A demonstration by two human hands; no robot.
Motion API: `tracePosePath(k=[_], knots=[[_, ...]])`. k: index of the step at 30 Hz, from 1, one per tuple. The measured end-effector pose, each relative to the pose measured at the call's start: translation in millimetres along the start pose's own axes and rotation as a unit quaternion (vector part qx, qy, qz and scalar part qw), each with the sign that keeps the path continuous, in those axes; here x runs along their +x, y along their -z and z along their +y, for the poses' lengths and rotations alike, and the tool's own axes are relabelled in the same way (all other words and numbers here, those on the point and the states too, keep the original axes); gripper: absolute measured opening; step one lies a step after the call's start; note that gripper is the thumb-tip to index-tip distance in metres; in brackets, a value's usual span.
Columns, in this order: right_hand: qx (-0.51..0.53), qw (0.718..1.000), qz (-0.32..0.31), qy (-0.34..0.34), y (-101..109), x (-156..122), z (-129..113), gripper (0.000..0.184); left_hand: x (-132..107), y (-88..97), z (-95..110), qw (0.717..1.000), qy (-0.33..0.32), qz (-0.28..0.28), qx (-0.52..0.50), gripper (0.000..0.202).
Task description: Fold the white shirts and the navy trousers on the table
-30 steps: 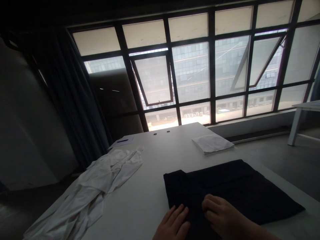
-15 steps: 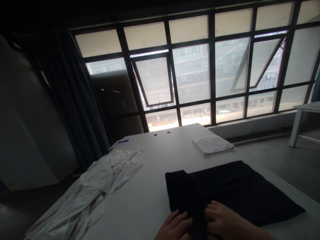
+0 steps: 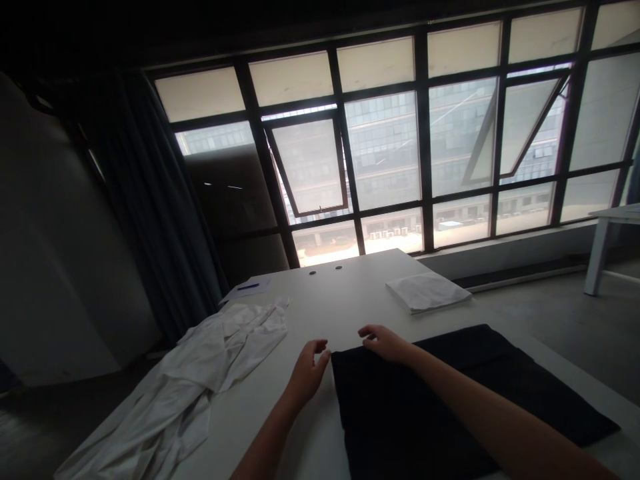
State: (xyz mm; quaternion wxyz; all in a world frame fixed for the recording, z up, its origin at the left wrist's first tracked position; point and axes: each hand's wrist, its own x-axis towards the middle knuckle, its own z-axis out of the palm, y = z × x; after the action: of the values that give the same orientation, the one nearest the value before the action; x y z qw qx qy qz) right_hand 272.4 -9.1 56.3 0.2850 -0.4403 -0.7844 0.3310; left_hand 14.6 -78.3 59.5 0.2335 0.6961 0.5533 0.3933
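A dark, folded piece of cloth (image 3: 400,413) lies flat on the white table, partly covered by my right forearm. My left hand (image 3: 311,365) is beside its far left corner, fingers curved and apart, holding nothing. Over the cloth's far edge is my right hand (image 3: 384,341), its fingers bent loosely with nothing visible in them. Whether the right hand touches the cloth, I cannot tell.
Crumpled white cloth (image 3: 200,373) spreads along the left side of the white table (image 3: 320,313). A folded white cloth (image 3: 427,292) lies near the right edge. Paper with a blue pen (image 3: 249,287) sits at the far left. Another table (image 3: 597,257) stands at right.
Both hands have left the near part of the dark cloth and moved forward to its far left edge. The cloth's raised left fold now looks flatter.
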Motion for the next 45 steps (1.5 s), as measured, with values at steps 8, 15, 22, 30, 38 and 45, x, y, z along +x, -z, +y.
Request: tracePosePath(k=[8,15,22,30,38,45], knots=[[-0.020,0.993,-0.113,-0.030,-12.5,14.1,9.4,0.026,19.9,-39.3,-38.4,0.996,0.030,-0.064,-0.050,0.052],[-0.063,0.996,-0.061,-0.009,-7.9,6.0,-2.4,0.031,19.1,-41.9,-37.0,0.997,0.007,-0.046,-0.065,0.055],[-0.155,0.985,-0.003,-0.075,-4.9,3.6,11.7,0.042,20.5,-57.7,-33.4,0.998,0.011,-0.050,0.021,0.047],[-0.285,0.949,0.005,-0.136,-29.3,-10.9,21.3,0.049,15.5,-61.5,-31.0,0.991,0.012,-0.023,0.132,0.026],[-0.338,0.932,0.005,-0.130,-26.6,-15.9,18.1,0.045,19.0,-61.0,-38.0,0.980,0.033,-0.006,0.196,0.020],[-0.357,0.925,0.043,-0.120,-27.2,-26.4,13.1,0.026,15.5,-58.9,-36.4,0.976,0.045,-0.020,0.212,0.026]])
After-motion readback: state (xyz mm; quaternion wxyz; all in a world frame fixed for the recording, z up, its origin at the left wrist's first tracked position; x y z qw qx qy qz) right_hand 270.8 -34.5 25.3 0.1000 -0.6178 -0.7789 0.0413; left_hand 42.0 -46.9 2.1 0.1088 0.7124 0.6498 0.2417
